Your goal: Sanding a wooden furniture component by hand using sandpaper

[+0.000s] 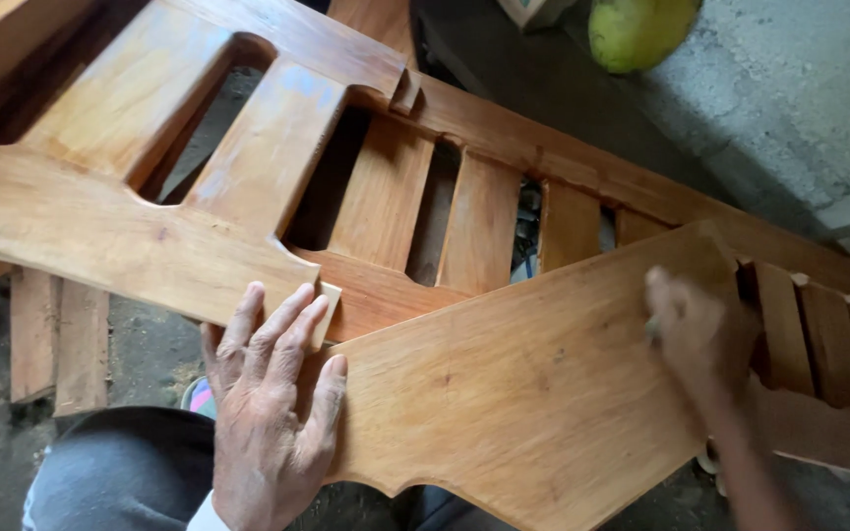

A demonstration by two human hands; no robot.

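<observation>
Left hand (270, 413): flat, fingers spread, pressing on the left edge of the wooden board (533, 393).
Right hand (700, 329): blurred on the board's upper right; finger state cannot be told.
Board: lies across the slatted wooden frame (386, 197).

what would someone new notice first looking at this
The big shaped wooden board fills the lower middle, lying across a slatted wooden frame that runs from upper left to right. The left hand lies flat with spread fingers at the board's left end, while the right hand, blurred, is on its upper right edge. A yellow-green round thing sits on the concrete at the top.
</observation>
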